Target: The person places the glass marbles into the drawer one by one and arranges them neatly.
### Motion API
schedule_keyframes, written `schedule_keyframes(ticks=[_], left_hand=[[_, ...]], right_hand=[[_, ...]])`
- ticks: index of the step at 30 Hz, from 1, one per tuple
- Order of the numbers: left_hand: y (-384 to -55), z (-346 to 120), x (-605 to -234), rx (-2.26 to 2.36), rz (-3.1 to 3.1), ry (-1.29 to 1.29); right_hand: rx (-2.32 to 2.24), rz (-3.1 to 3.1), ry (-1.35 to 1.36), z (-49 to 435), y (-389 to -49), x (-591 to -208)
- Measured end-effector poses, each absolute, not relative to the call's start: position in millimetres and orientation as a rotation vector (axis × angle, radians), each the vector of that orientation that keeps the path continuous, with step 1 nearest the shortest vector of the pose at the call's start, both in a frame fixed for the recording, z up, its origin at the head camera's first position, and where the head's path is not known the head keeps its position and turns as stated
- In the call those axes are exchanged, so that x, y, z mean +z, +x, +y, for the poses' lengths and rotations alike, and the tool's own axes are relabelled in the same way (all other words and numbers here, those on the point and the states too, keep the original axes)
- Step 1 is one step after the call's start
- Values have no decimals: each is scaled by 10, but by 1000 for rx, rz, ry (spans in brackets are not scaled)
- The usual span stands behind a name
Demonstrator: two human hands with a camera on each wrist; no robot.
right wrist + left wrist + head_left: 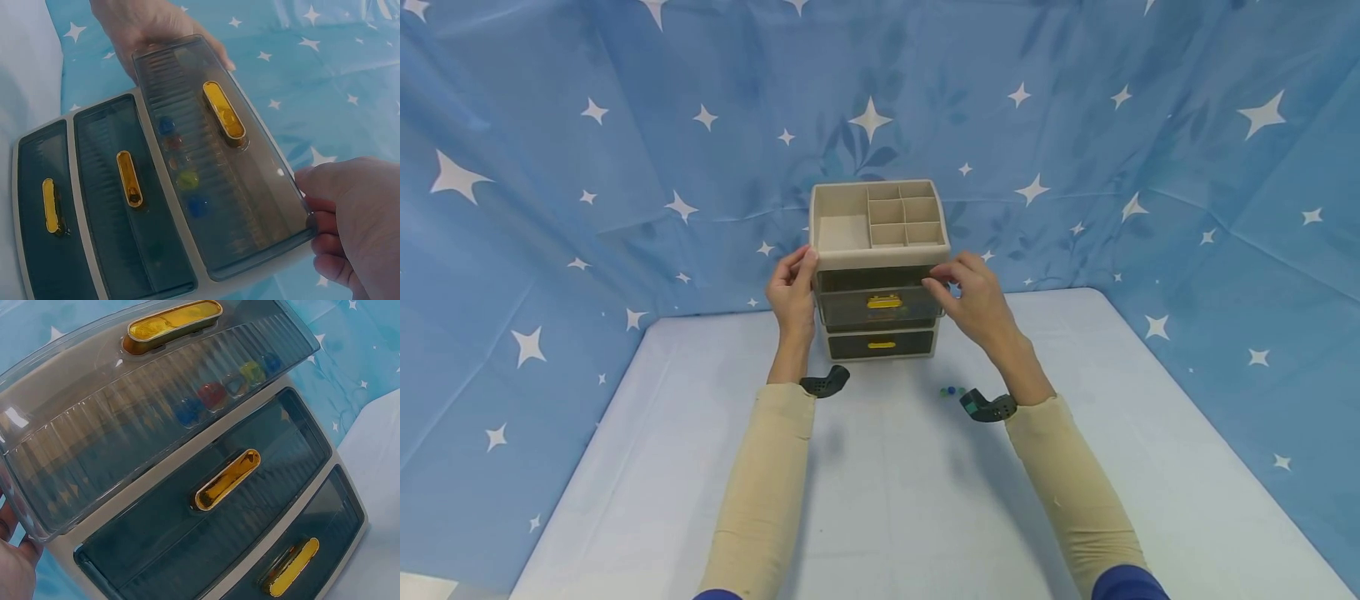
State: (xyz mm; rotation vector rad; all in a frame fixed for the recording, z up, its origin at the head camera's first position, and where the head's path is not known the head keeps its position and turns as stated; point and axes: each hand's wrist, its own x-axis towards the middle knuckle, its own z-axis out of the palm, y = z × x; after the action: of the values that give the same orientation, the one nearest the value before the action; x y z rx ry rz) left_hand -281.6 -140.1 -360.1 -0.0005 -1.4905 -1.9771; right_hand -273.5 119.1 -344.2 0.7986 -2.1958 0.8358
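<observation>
A small cream drawer cabinet stands upright on the table. Its top smoky clear drawer is pulled out, with a gold handle. Through the plastic I see several small beads in a row: blue, yellow and red among them. My left hand grips the cabinet's left side near the top, thumb toward the front. My right hand has bent fingers at the right end of the open drawer, thumb and forefinger over its opening. Whether anything sits between those fingertips is hidden.
Several tiny green and blue beads lie on the white tabletop, right of the cabinet's base. Two lower drawers are closed. The cabinet's top has divided compartments. A blue starry cloth hangs behind and at both sides.
</observation>
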Motion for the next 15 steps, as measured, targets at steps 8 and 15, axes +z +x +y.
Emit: schedule_keyframes(ticks=[8,15], left_hand=[[-2828,-1394,-3597,-1976,-1479,-4],[-2836,-1406,-3616,-1978,-1479,-5]], right_hand=[[829,-2172,788,1229,-2706,-3445],[841,-2190,734,1294,-2668,-3494]])
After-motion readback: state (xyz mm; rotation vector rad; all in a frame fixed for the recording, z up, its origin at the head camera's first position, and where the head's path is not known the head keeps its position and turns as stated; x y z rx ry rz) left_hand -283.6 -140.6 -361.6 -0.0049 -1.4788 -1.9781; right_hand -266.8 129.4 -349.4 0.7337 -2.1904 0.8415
